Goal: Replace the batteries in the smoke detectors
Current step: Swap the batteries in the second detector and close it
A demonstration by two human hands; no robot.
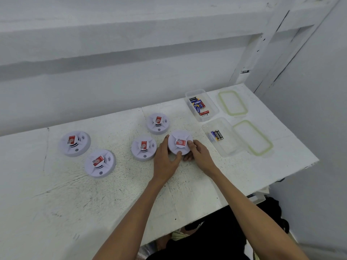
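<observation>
Several round white smoke detectors with red labels lie on the white table point(93, 203). I hold one smoke detector point(179, 142) with both hands: my left hand point(166, 158) grips its left side and my right hand point(197, 152) grips its right side, thumb on top near the label. Other detectors sit close by point(143, 148), behind point(158, 123) and at the far left point(74, 143), point(99, 163). A clear box point(201, 104) holds several blue and red batteries. A second clear box point(223, 136) holds a few batteries point(216, 135).
Two clear lids with green seals lie right of the boxes, one at the back point(232, 103) and one nearer point(252, 136). The table's right edge point(300, 166) drops off beside them. A white wall rises behind the table. Dark items lie on the floor below.
</observation>
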